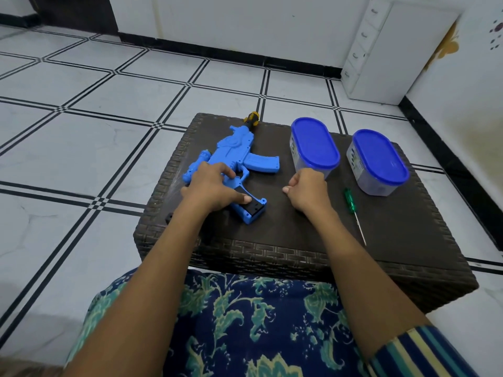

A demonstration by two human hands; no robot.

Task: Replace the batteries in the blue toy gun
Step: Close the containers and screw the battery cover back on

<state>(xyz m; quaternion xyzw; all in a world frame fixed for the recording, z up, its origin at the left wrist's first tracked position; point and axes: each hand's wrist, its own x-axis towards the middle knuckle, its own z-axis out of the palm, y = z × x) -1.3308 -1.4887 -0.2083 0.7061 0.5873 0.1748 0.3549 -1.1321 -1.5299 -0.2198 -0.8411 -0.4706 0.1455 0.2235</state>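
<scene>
The blue toy gun (pixel 239 156) lies flat on the left half of a dark wicker stool (pixel 299 235), its yellow-and-black muzzle (pixel 251 119) pointing away from me. My left hand (pixel 212 189) rests on the gun's grip, thumb on the black battery-compartment area (pixel 251 206) at the grip's end. My right hand (pixel 307 190) sits to the right of the gun with fingers curled into a fist; whether it holds something small is hidden. A green-handled screwdriver (pixel 353 213) lies to the right of that hand.
Two clear oval containers with blue lids (pixel 314 145) (pixel 379 160) stand at the stool's back right. A small black piece (pixel 169 219) sits at the stool's left edge. White tiled floor (pixel 81 145) surrounds the stool; a white drawer cabinet (pixel 381 50) stands against the back wall.
</scene>
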